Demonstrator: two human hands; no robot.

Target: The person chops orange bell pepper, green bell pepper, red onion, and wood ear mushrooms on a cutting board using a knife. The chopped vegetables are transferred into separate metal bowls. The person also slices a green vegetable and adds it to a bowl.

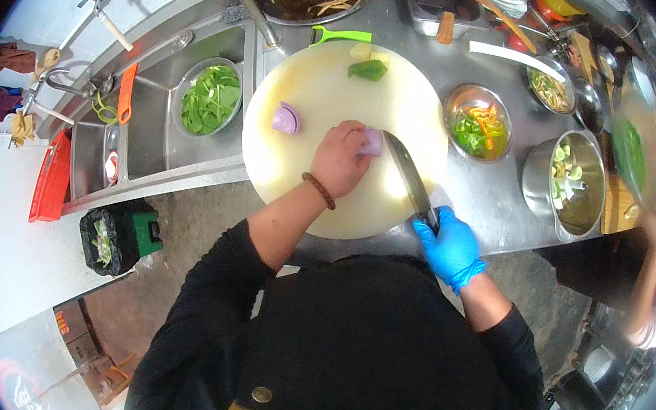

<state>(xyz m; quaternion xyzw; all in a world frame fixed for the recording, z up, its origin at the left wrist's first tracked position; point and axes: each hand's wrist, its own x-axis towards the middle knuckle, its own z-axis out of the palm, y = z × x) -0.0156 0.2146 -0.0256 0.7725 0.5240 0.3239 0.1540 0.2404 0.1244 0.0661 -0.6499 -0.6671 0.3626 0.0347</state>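
My bare left hand, with a beaded bracelet at the wrist, presses a piece of red onion onto the round cutting board. In a blue glove, my right hand grips the handle of a kitchen knife. The blade's far end lies right beside the onion; whether it touches cannot be told. Another cut wedge of red onion rests on the board to the left. Toward the board's far edge lie a piece of green pepper and a pale yellowish piece.
A metal bowl of cut peppers and a steel pot stand to the right. A green peeler lies behind the board. Leafy greens in a bowl sit in the sink. At far right, a blurred co-worker's arm holds a bowl.
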